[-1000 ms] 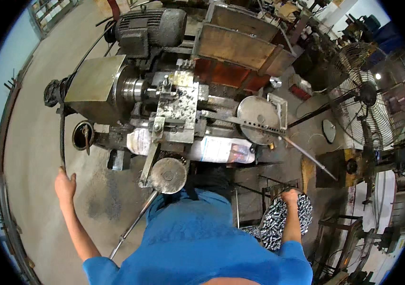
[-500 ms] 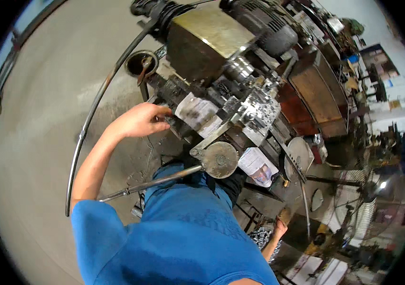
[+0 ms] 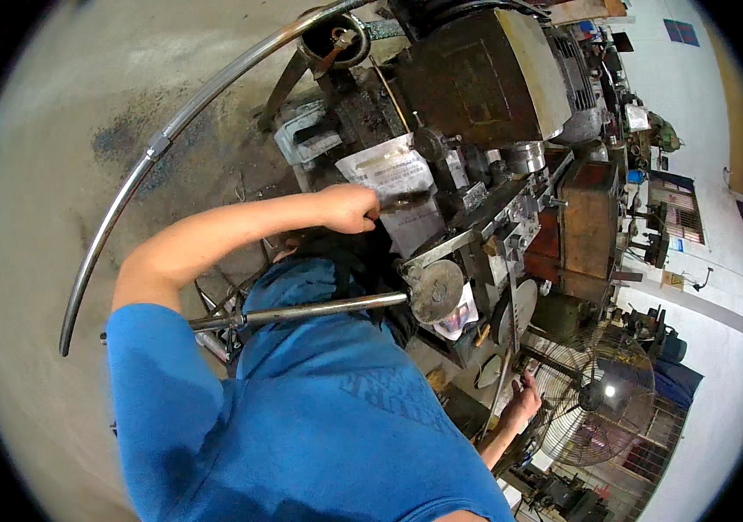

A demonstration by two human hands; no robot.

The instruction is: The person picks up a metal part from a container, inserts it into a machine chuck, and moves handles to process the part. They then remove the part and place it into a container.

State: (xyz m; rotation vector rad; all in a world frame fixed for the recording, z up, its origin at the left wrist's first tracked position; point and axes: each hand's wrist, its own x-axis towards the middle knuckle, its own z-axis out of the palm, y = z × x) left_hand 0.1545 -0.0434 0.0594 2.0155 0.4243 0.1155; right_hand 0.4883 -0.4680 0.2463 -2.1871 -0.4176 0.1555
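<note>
White paper (image 3: 389, 170) borders the tightly curled left hand (image 3: 350, 209); the right hand (image 3: 524, 404) is half-open, both grips unclear. Broad floor (image 3: 32, 217) spreads left.

Left hand (image 3: 350, 209) near paper (image 3: 390, 170), machine (image 3: 463, 87), fan (image 3: 592, 396)

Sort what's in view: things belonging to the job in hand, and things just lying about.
Likely the job's:
lathe-like machine
metal bar joined to a round disc
paper sheet by the left hand

Apparently just lying about:
caged fan
pale-blue container
wooden-sided bin

Fisheye-curved edges, black corners, one glaring light (image 3: 610, 391).
</note>
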